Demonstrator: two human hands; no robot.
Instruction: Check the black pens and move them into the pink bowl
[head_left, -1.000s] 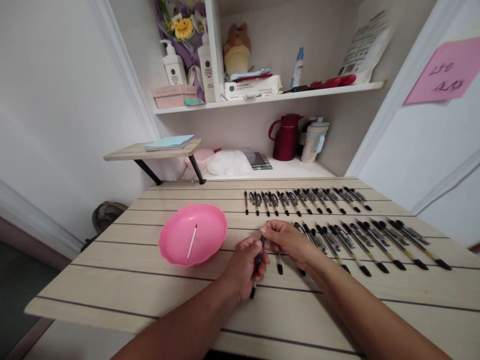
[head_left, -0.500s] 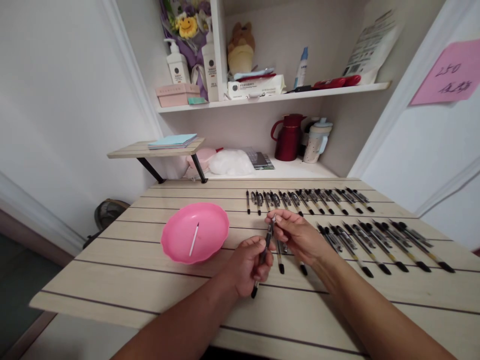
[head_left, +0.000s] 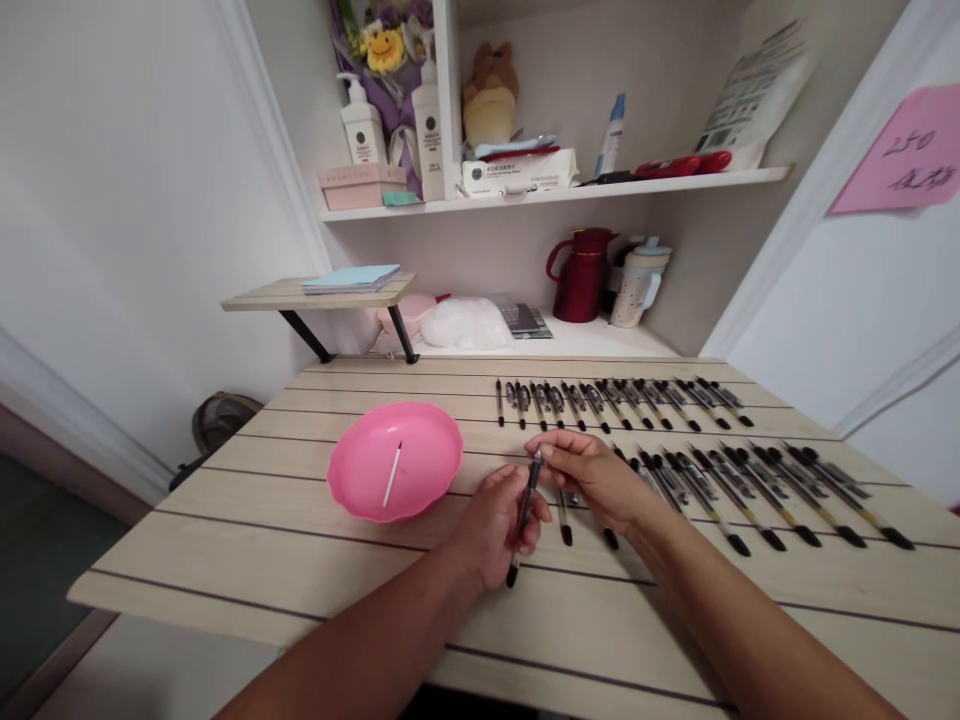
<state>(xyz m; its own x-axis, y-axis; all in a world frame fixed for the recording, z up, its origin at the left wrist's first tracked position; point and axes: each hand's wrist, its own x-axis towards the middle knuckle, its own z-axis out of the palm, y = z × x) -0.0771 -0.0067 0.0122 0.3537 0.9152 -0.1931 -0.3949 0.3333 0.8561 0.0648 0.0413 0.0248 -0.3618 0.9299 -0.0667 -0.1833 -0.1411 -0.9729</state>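
My left hand (head_left: 504,522) is closed round the barrel of a black gel pen (head_left: 528,500), held tilted with its tip up and its black end down. At the pen's silver tip, the thumb and fingers of my right hand (head_left: 581,470) pinch it. Under and beside my right hand lie more pens, partly hidden, one of them a black-ended pen (head_left: 565,525). To the left stands a pink bowl (head_left: 349,480) with a thin white stick with a dark tip (head_left: 392,475) in it.
Two rows of pens and parts lie on the slatted table (head_left: 285,530): a back row (head_left: 622,400) and a front row (head_left: 757,490). A small raised stand (head_left: 277,295) is at the back left. A red jug (head_left: 581,275) and a cup (head_left: 639,285) stand behind.
The camera view has shifted slightly. Both hands stay on the same pen; my right fingers sit a little lower at its tip.
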